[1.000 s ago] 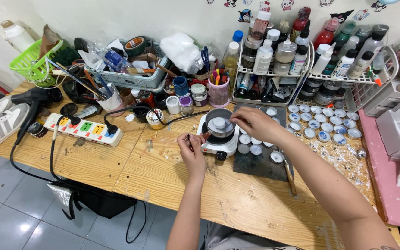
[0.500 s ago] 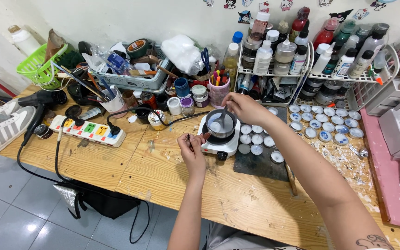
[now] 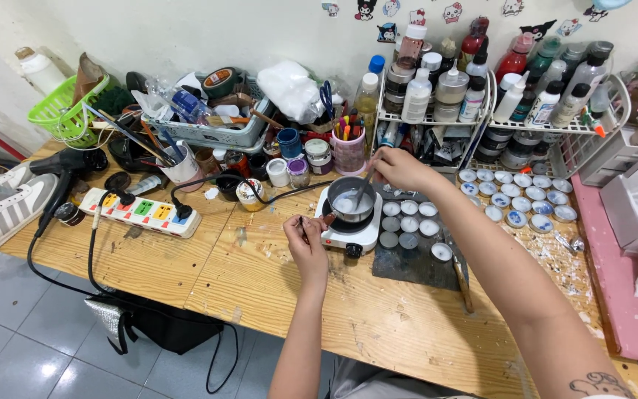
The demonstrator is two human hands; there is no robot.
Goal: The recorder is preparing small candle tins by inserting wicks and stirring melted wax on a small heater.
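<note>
On the small hotplate (image 3: 348,230) sits a pot (image 3: 350,197); the left hand (image 3: 306,240) pinches its handle steady while the right hand (image 3: 400,168), fingers clamped on a spoon (image 3: 359,193), stirs.

Worktop (image 3: 275,281): pale wood grain, white flecks at right. Hotplate (image 3: 348,229): white, black knob. Pot (image 3: 351,198): grey metal, milky white inside. Power strip (image 3: 140,212): white, with yellow, green, orange and blue sockets. Basket (image 3: 57,107): lime green. Cup (image 3: 348,151): pink. Hair dryer (image 3: 57,162): black.

A pot (image 3: 351,198) sits on a hotplate (image 3: 348,225) mid-table (image 3: 275,288). Small tins (image 3: 515,193) lie to its right, a power strip (image 3: 139,210) to its left. Bottle racks (image 3: 496,111) line the back edge.
</note>
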